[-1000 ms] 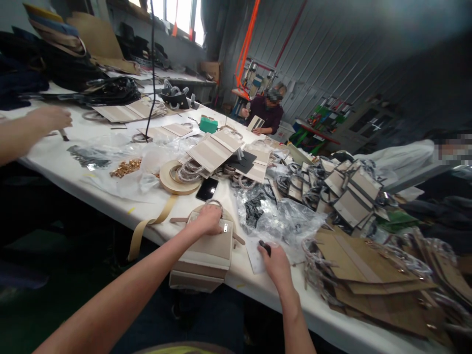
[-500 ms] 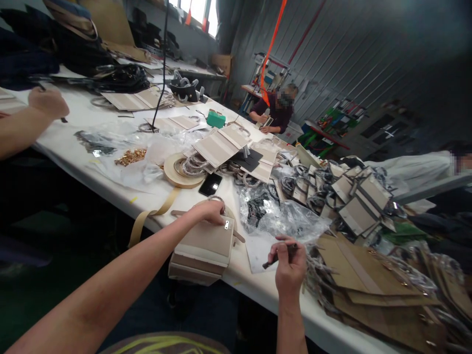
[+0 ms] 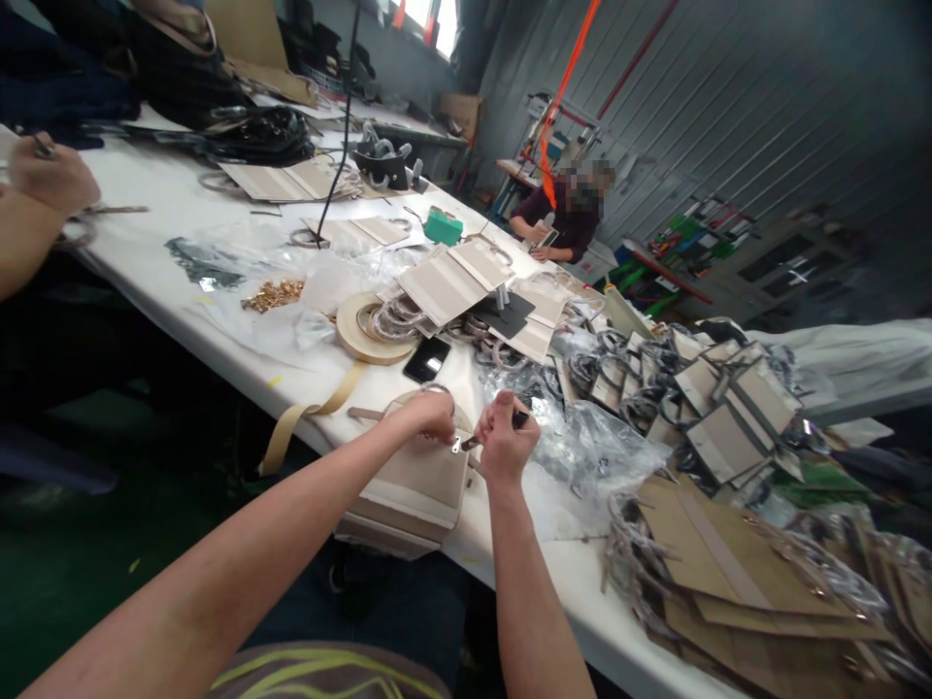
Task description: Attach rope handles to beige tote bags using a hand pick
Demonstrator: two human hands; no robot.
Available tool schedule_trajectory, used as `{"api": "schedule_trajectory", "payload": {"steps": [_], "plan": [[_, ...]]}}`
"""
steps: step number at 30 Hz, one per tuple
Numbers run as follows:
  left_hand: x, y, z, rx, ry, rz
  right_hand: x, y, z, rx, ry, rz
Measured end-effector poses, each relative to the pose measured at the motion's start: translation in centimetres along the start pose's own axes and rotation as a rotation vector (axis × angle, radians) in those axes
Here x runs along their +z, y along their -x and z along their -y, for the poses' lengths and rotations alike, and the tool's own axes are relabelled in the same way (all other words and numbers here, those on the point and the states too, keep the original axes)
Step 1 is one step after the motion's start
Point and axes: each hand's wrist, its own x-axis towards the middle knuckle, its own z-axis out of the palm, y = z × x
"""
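Note:
A beige handbag (image 3: 418,481) lies at the table's front edge, its lower side hanging over. My left hand (image 3: 435,417) is closed at its upper edge, fingers pressed beside a small silver metal plate (image 3: 456,445). My right hand (image 3: 508,434) is wrapped round a slim dark hand tool (image 3: 472,443), its tip close to that plate. Whether the tip touches the plate I cannot tell. A light brown strap (image 3: 364,414) sticks out to the left of the bag, and part of a wrapped handle shows behind my left hand.
A tape roll (image 3: 349,335) and a black phone (image 3: 426,360) lie beyond the bag. Brass-coloured parts (image 3: 273,295) sit on plastic at left. Bag pieces (image 3: 753,408) are piled at right, with brown bags (image 3: 714,544) nearer. Another person's hand (image 3: 54,175) works at far left; a person (image 3: 575,214) sits opposite.
My right hand has moved left with the dark tool, from beside the bag to the metal plate. My left hand stays on the bag. The co-worker's hand at left has shifted outward.

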Motion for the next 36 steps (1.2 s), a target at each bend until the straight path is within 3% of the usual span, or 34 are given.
{"api": "schedule_trajectory", "payload": {"steps": [5,12,17,24,31,36], "plan": [[0.0,0.1,0.1,0.006,-0.089,-0.028,0.7,0.2,-1.8,0.006,0.076,-0.059],[0.2,-0.2,1.3,0.096,-0.076,-0.024,0.4,0.2,-1.9,-0.030,0.049,0.047],[0.0,-0.6,1.0,0.075,-0.102,-0.018,1.2,-0.1,-2.0,0.034,0.076,0.030],[0.5,-1.2,0.8,0.039,-0.061,-0.030,1.6,0.7,-2.6,-0.097,0.317,-0.022],[1.1,-1.0,0.5,-0.001,0.007,-0.084,1.3,1.0,-2.9,-0.093,0.276,-0.088],[1.1,-0.7,0.6,0.014,0.000,-0.070,1.2,-0.3,-1.7,0.016,0.125,-0.059]]}}
